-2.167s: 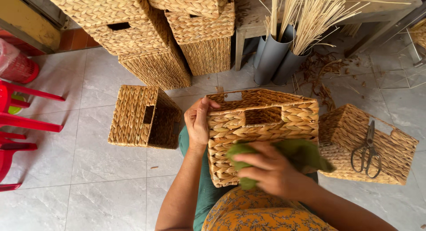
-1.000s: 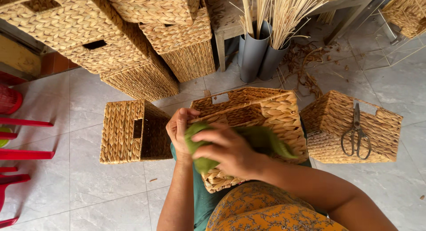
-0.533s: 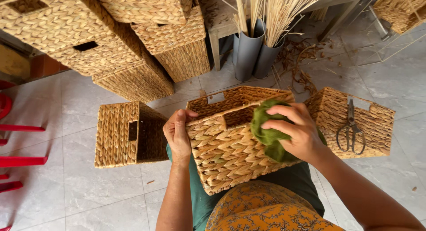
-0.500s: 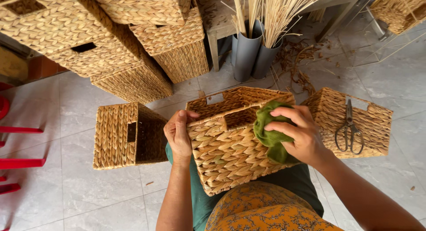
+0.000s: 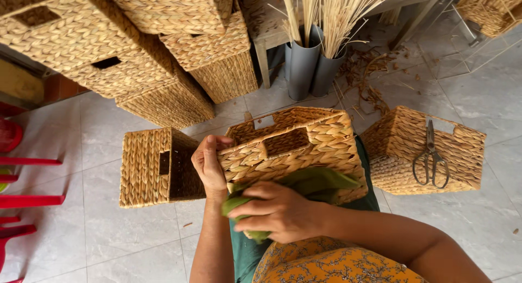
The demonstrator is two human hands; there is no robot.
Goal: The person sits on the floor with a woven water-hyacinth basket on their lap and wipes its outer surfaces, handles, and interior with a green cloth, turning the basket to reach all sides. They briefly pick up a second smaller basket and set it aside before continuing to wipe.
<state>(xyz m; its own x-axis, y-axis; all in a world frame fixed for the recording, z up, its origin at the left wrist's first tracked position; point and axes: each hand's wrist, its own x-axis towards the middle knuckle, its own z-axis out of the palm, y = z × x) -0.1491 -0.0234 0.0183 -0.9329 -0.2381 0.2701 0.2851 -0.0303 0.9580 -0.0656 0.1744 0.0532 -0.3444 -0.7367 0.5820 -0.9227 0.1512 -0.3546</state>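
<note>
Half the green cloth [image 5: 315, 181] hides under the right hand [image 5: 277, 209].

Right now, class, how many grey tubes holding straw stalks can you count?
2: the left grey tube and the right grey tube stand touching on the floor beside the table leg; others may be hidden.

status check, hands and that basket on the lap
Left hand grips woven basket at its left rim. Right hand presses green cloth against its front wall. Scissors lie on another basket, apart; nothing blocking.
</note>
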